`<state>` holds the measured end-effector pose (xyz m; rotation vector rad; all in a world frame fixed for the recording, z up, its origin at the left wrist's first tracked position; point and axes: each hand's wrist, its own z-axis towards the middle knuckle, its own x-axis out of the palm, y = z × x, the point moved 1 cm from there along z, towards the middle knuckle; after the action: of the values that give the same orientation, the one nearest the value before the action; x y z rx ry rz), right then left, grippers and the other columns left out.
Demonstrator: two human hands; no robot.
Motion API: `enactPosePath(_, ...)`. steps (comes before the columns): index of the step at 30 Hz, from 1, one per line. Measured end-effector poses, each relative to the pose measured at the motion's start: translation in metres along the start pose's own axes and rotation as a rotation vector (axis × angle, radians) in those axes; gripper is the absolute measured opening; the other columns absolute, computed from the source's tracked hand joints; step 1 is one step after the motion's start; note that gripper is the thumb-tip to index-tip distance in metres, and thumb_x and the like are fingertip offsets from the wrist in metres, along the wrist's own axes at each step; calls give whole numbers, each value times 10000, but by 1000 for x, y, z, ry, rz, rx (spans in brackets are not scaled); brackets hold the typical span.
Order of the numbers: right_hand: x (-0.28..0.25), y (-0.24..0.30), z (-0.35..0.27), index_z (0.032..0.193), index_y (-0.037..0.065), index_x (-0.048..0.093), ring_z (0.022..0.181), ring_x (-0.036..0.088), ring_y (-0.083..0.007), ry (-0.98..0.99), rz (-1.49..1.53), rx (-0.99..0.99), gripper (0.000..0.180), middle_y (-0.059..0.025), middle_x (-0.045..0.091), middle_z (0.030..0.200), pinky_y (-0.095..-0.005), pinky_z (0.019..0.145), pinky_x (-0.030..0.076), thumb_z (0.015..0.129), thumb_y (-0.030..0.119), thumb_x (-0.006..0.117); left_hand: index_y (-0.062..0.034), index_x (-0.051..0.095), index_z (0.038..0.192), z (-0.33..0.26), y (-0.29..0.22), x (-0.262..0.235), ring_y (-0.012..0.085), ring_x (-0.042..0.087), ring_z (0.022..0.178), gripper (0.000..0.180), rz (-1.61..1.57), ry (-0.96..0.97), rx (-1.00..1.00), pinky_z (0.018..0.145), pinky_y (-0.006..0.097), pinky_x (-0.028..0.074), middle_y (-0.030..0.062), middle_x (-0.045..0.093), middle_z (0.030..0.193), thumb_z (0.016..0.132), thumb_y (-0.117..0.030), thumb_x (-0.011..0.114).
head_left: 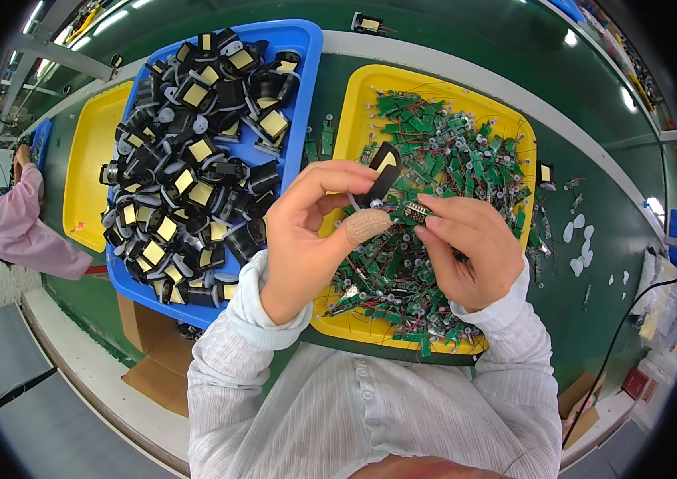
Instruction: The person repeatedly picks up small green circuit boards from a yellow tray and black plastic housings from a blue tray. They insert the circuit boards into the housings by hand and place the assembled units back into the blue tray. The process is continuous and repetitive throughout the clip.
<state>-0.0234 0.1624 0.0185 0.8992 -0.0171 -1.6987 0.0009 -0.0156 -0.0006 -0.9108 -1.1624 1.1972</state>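
Observation:
My left hand [314,227], its thumb wrapped in a tan bandage, grips a black plastic housing [385,172] with a pale yellow pad on it. Close to its right, my right hand [470,243] pinches a small green circuit board [416,212] between thumb and fingers. The two parts are held near each other above a yellow tray [358,88] heaped with green boards, thin wires and small round parts. To the left, a blue tray [306,60] is piled with similar black housings [194,152], many bearing yellow pads and grey rings.
Another yellow tray [95,160] lies beyond the blue one, near a person in pink [23,211]. White scraps [582,247] and loose boards lie on the green table at right. A black cable [618,343] hangs there. Below the table's left edge is a cardboard box [154,367].

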Motion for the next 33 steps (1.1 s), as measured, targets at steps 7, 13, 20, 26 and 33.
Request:
enactPosePath(7,0,3,-1,823,-16,603,703,624,-260,0,15,-12,250,-154,636,888,-305,591,515,610,-59,726,18,575,932,-1,-2,0,181,560,962,263,85,-2,94,821,296,471,123,533,1058,703,12,704)
enactPosePath(13,-2,3,-3,879,-16,591,750,619,-266,62,59,-5,301,-154,633,911,-320,640,510,619,-15,742,26,573,917,-3,-2,-2,189,558,966,241,91,9,153,827,301,473,123,528,1051,704,36,687)
enactPosePath(20,-2,-3,0,1105,-13,502,981,565,-229,63,713,562,456,-125,582,1021,-342,869,432,750,207,685,27,555,918,-5,-5,-1,182,562,935,189,121,41,163,797,279,470,121,518,1034,750,27,640)
enactPosePath(26,6,-3,-4,897,-24,593,727,627,-157,251,784,765,113,-82,636,794,-258,663,489,823,62,587,13,546,963,-4,2,8,174,566,901,215,143,133,58,744,282,493,117,541,1016,774,-30,639)
enactPosePath(33,6,-3,-6,896,-17,607,696,617,-135,203,763,790,114,-79,640,779,-237,624,481,813,60,604,11,533,988,-3,3,10,192,555,949,213,51,150,-4,781,308,505,120,516,1044,791,-18,609)
